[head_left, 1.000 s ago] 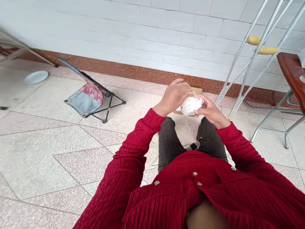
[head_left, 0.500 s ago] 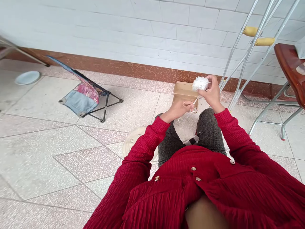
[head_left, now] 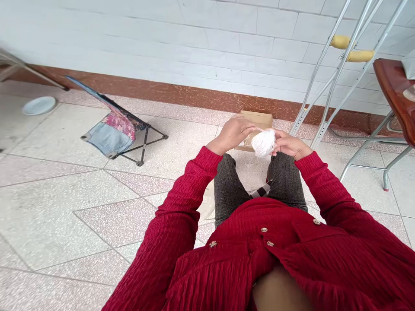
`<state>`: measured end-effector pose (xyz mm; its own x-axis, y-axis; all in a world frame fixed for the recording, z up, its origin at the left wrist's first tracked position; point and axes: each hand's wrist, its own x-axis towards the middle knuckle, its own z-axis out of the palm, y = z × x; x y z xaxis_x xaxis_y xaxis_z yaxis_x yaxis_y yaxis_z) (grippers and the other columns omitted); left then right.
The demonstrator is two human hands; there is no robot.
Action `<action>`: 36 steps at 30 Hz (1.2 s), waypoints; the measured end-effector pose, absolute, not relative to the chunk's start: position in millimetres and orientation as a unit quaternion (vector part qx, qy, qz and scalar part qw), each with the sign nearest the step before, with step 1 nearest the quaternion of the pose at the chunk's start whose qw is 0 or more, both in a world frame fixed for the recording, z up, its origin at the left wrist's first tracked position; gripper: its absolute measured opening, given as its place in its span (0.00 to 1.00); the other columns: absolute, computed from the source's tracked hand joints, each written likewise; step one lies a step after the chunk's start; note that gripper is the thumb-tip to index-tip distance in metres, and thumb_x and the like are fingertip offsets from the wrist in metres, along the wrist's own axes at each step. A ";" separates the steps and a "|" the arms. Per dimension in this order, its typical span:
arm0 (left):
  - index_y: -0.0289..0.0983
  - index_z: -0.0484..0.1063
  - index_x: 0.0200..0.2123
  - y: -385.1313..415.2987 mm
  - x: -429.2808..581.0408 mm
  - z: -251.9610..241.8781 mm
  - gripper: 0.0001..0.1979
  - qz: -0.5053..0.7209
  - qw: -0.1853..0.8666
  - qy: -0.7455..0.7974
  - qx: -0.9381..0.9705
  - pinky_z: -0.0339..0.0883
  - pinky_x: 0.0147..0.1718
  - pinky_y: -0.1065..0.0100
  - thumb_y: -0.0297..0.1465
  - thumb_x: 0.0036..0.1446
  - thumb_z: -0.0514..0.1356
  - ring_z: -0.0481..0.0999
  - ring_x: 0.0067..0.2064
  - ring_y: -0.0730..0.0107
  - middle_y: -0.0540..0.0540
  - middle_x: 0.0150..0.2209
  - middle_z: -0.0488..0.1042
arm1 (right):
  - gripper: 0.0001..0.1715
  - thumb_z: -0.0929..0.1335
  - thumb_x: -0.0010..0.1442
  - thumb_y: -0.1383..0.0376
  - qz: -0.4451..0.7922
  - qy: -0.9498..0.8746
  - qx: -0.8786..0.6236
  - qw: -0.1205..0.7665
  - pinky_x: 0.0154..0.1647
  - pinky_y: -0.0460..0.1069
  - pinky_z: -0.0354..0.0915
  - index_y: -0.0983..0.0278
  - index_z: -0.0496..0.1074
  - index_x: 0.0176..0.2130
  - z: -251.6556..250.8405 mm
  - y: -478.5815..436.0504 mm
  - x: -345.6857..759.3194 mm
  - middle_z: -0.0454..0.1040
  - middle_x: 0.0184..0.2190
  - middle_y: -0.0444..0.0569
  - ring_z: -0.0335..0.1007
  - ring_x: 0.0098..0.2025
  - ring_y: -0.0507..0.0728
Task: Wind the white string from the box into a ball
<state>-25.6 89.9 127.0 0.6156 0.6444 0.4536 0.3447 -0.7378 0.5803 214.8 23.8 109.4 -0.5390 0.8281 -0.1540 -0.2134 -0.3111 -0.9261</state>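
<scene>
A ball of white yarn [head_left: 263, 143] is in front of my knees, gripped from its right side by my right hand [head_left: 288, 143]. My left hand [head_left: 234, 133] is closed just to the left of the ball, with a strand of the white yarn pinched at its fingertips and running to the top of the ball. Behind both hands an open cardboard box [head_left: 258, 116] stands on the floor, partly hidden by them. Some loose white strand shows below my left fingers, near the box.
A small folding chair [head_left: 112, 134] stands at the left, with a pale plate [head_left: 39, 106] farther left on the floor. Crutches [head_left: 337, 73] lean on the wall at the right, beside a brown-topped stool [head_left: 392, 93]. A pale round stool [head_left: 207, 205] is partly hidden by my left sleeve.
My right hand has come down and turned with the yarn ball. My left hand has risen from below the ball to its upper left, still pinching the strand.
</scene>
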 end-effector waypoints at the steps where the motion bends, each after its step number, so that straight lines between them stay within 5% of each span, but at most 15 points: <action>1: 0.39 0.82 0.35 90.8 -24.1 129.0 0.12 0.336 0.226 0.277 0.871 0.67 0.57 0.56 0.36 0.67 0.61 0.80 0.43 0.64 0.47 0.38 0.84 | 0.35 0.77 0.47 0.67 0.741 -0.469 -0.311 0.367 0.22 0.44 0.70 0.61 0.67 0.54 114.3 23.6 215.0 0.76 0.32 0.42 0.73 0.25 0.50; 8: 0.36 0.84 0.40 93.6 -10.5 127.6 0.14 0.389 0.386 0.300 0.781 0.72 0.49 0.62 0.40 0.66 0.62 0.81 0.46 0.61 0.46 0.39 0.84 | 0.42 0.76 0.49 0.66 0.691 -0.496 -0.255 0.460 0.26 0.46 0.72 0.60 0.65 0.61 164.6 30.6 206.4 0.77 0.43 0.46 0.74 0.30 0.51; 16: 0.33 0.83 0.42 88.3 -17.8 69.4 0.16 0.376 0.554 0.372 0.643 0.75 0.39 0.63 0.39 0.58 0.67 0.81 0.34 0.64 0.44 0.31 0.82 | 0.32 0.79 0.50 0.55 0.624 -0.440 -0.327 0.557 0.32 0.48 0.74 0.59 0.70 0.52 183.0 45.5 208.6 0.75 0.37 0.46 0.76 0.37 0.55; 21: 0.34 0.82 0.36 108.3 -42.1 32.7 0.06 0.331 0.411 0.547 0.650 0.74 0.51 0.56 0.29 0.56 0.65 0.82 0.43 0.57 0.42 0.36 0.84 | 0.32 0.79 0.51 0.56 0.617 -0.439 -0.344 0.555 0.30 0.47 0.73 0.60 0.69 0.52 181.8 43.4 204.4 0.74 0.36 0.44 0.74 0.33 0.52; 23: 0.35 0.82 0.42 119.5 -53.0 32.7 0.10 0.347 0.344 0.587 0.645 0.72 0.56 0.54 0.26 0.56 0.64 0.81 0.48 0.56 0.40 0.44 0.84 | 0.32 0.78 0.51 0.58 0.624 -0.447 -0.349 0.538 0.28 0.46 0.72 0.60 0.69 0.52 179.1 42.0 202.3 0.74 0.36 0.44 0.72 0.32 0.51; 31: 0.39 0.75 0.57 100.5 -21.4 100.7 0.19 0.475 0.433 0.330 0.691 0.67 0.63 0.53 0.34 0.65 0.61 0.77 0.59 0.59 0.40 0.58 0.78 | 0.31 0.77 0.49 0.64 0.651 -0.429 -0.397 0.485 0.25 0.46 0.72 0.60 0.71 0.52 161.7 46.4 188.2 0.76 0.33 0.44 0.70 0.27 0.50; 36: 0.39 0.77 0.55 86.1 4.6 109.8 0.21 0.454 0.501 0.258 0.691 0.70 0.60 0.52 0.39 0.61 0.66 0.77 0.59 0.55 0.40 0.56 0.80 | 0.33 0.77 0.49 0.64 0.654 -0.437 -0.394 0.475 0.24 0.45 0.71 0.61 0.70 0.54 161.0 44.1 190.5 0.76 0.34 0.44 0.70 0.27 0.50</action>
